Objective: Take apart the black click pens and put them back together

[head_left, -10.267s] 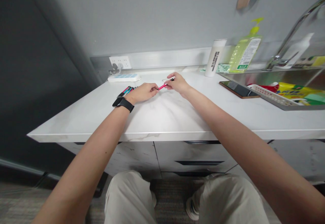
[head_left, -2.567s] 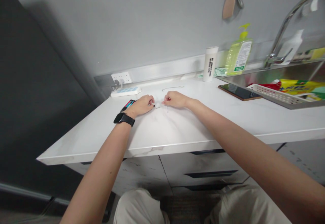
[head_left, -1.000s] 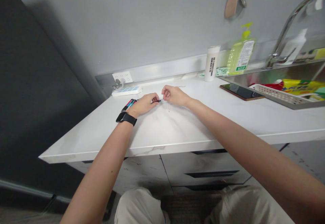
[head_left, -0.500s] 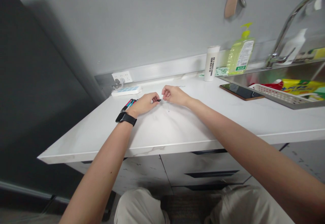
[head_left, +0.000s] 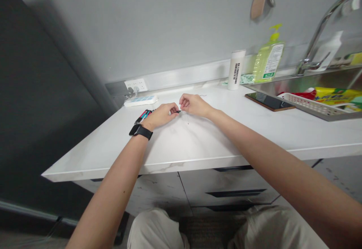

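Observation:
Over the white countertop (head_left: 113,147), my left hand (head_left: 162,115) is closed in a pinch on a small black piece (head_left: 178,111), perhaps part of a pen. Fingertip to fingertip with it, my right hand (head_left: 194,105) is also pinched closed; whatever it grips is too small to make out. Just below the right fingers shows a thin, pale stick (head_left: 187,119) with a tiny dark tip, like a pen refill; whether it is held or lying down I cannot tell. Several pens (head_left: 143,116) in black, pink and blue lie beside my left hand, partly covered by it.
A white power strip (head_left: 141,101) lies near the wall socket (head_left: 136,85). To the right stand a white cylinder (head_left: 236,70) and a yellow-green pump bottle (head_left: 268,62). A phone (head_left: 270,101) lies before the sink (head_left: 336,118), beneath the faucet (head_left: 307,62).
My right fingers have shifted very slightly left, closer to the black piece in my left hand. All else stays in place.

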Motion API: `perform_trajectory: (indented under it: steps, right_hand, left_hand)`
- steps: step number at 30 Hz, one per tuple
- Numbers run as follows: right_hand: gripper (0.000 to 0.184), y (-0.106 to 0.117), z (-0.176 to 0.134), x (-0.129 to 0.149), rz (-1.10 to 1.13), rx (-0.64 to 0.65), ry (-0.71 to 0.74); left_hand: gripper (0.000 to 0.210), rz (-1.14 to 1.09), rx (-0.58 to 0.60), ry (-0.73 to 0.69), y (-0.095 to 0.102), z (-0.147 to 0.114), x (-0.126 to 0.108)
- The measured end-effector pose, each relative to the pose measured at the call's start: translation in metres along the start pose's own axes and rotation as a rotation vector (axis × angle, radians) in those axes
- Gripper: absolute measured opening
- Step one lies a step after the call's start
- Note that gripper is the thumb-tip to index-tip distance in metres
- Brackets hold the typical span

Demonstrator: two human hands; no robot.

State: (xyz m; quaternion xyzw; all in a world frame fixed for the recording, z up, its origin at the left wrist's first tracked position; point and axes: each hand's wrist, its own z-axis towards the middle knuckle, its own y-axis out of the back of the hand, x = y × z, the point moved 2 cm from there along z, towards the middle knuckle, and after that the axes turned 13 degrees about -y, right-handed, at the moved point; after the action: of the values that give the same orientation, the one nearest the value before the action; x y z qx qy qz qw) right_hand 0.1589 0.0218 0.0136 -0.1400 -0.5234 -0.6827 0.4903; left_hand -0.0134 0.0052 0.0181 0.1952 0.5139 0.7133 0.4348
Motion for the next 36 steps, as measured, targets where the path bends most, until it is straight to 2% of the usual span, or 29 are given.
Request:
perform_trajectory:
  steps: [5, 9, 14, 17, 20, 25, 30, 36]
  right_hand:
    - [0.012, -0.001, 0.002, 0.0, 0.024, 0.006, -0.003]
    - [0.017, 0.001, 0.001, 0.002, -0.019, 0.001, -0.026]
    - [0.028, 0.006, 0.0, -0.003, -0.305, -0.027, -0.097]
    - [0.027, 0.007, 0.0, -0.01, -0.472, 0.015, -0.187]
    - [0.026, 0.008, -0.001, -0.012, -0.543, 0.053, -0.262]
    - [0.029, 0.007, -0.004, -0.005, -0.524, 0.099, -0.246]
    - [0.029, 0.003, -0.005, -0.003, -0.493, 0.176, -0.189]
    - [0.027, 0.003, -0.004, -0.007, -0.537, 0.165, -0.22]
  left_hand:
    - [0.017, -0.044, -0.014, 0.014, 0.001, 0.0, -0.002]
    - [0.02, -0.061, -0.021, 0.027, 0.002, 0.0, -0.001]
    - [0.026, -0.044, -0.008, 0.041, 0.001, 0.0, 0.001]
    - [0.024, -0.026, -0.001, 0.039, 0.0, 0.0, 0.003]
    - [0.021, -0.014, 0.032, 0.047, -0.001, -0.001, 0.003]
    - [0.024, -0.001, 0.09, 0.049, -0.001, -0.002, 0.002]
    - [0.02, -0.008, 0.08, 0.043, -0.002, -0.001, 0.004]
    - [0.018, 0.015, 0.082, 0.054, -0.002, -0.001, 0.004]
